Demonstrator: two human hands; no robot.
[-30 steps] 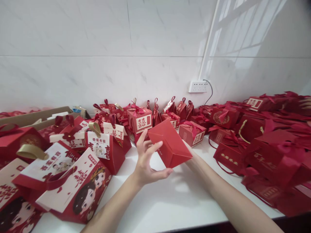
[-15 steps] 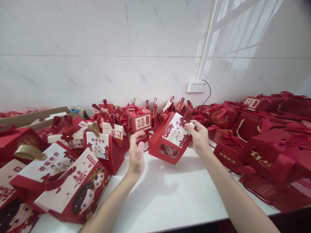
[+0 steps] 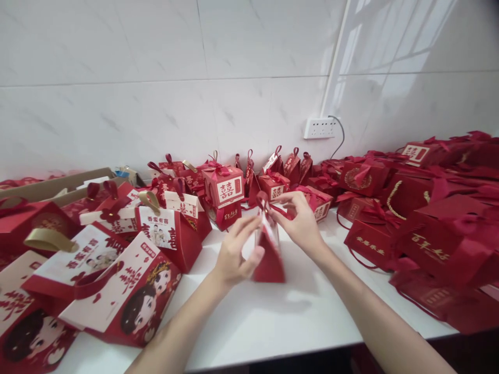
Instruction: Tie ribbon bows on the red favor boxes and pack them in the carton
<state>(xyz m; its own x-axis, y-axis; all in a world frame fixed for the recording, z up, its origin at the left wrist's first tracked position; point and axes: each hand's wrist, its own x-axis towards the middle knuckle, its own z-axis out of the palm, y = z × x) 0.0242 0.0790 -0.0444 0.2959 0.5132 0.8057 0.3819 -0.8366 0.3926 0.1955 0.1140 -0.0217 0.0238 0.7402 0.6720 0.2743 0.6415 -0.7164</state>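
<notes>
Red box (image 3: pixel 270 264) turned end-on, right hand (image 3: pixel 299 221) at its top

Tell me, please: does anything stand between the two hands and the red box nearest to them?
Nothing visible does. The left hand and right hand are at the top of the red box; other boxes stand behind it.

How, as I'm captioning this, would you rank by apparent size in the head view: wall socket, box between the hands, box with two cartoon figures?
1. Cartoon-figure box
2. Box being handled
3. Wall socket
The first looks nearer, so true sizes are unsure.
</notes>
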